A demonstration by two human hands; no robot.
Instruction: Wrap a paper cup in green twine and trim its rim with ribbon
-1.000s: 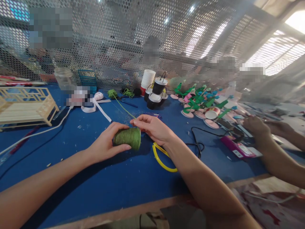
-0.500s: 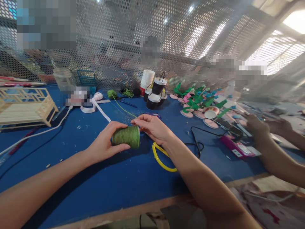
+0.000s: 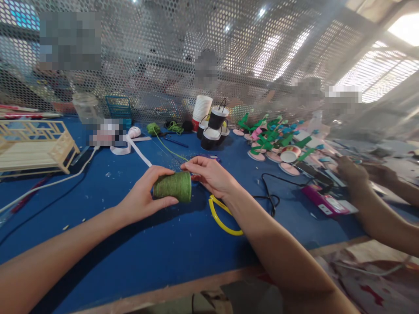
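My left hand (image 3: pixel 139 194) is closed around a paper cup wrapped in green yarn (image 3: pixel 173 186), held on its side above the blue table with its rim facing right. Beside that rim, my right hand (image 3: pixel 212 176) pinches a strand of green yarn (image 3: pixel 172 152). The strand runs back to a small green yarn ball (image 3: pixel 152 128) at the rear of the table. Below my right wrist lies a yellow loop-shaped handle (image 3: pixel 225 222), partly covered by the forearm.
Black and white cups (image 3: pixel 211 137) stand by a white cup stack (image 3: pixel 203 107). White ribbon (image 3: pixel 139 150) and a bamboo model bed (image 3: pixel 32 148) lie left. Right are green-leafed crafts (image 3: pixel 262 144), a pink power strip (image 3: pixel 324 201) with black cable, and another person's hands (image 3: pixel 353 170).
Both hands keep nearly the same place, with the wrapped cup shifted very slightly. On the right, the other person's hands have moved a little.
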